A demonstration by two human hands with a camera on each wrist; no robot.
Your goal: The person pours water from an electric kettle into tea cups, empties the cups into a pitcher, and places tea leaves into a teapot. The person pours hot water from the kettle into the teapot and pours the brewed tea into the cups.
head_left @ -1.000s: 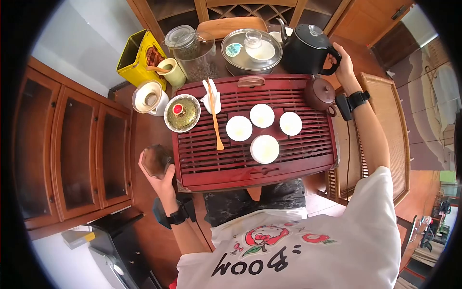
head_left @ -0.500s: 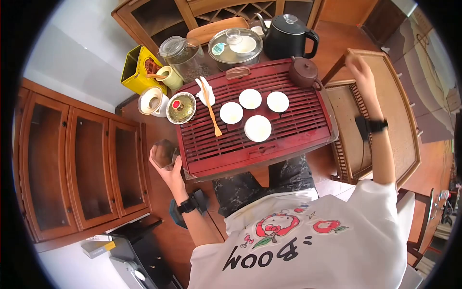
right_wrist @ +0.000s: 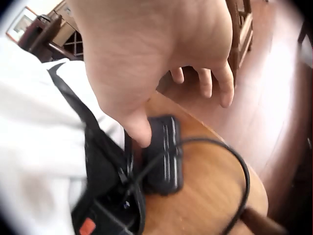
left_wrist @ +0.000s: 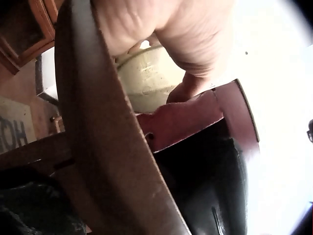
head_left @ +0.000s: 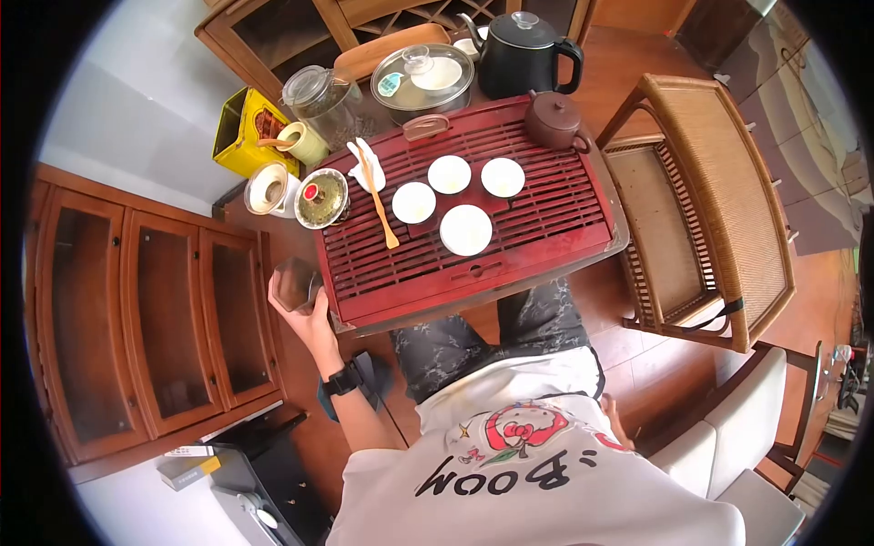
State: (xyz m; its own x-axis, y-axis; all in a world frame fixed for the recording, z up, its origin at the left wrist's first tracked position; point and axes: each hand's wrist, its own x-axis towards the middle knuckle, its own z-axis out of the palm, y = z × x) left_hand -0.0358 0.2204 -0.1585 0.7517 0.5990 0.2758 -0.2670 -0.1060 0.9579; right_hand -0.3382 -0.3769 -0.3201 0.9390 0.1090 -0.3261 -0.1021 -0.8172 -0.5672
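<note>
At the left corner of the dark red slatted tea tray (head_left: 537,264), my left hand (head_left: 316,326) grips a faceted see-through glass vessel (head_left: 296,284). In the left wrist view, fingers and thumb curl round the pale glass (left_wrist: 149,78), beside the tray's red side. My right hand (right_wrist: 156,44) hangs by the body with loose fingers over a wooden seat (right_wrist: 205,181), holding nothing. A black device (right_wrist: 164,154) with a cable lies below its thumb. Several white cups (head_left: 465,229) stand on the tray, near a wooden tea scoop (head_left: 375,200) lying across a white rest.
Behind the tray stand a black kettle (head_left: 521,59), a lidded glass pot (head_left: 423,86) and a glass jar (head_left: 319,105). A brown teapot (head_left: 555,120) sits at the tray's far right corner. A lidded bowl (head_left: 320,200) is at left; a rattan stand (head_left: 733,200) is at right.
My right hand has let go of the kettle's handle, swung back past the rattan stand and dropped beside the body. The left hand keeps the glass vessel by the tray's left corner.
</note>
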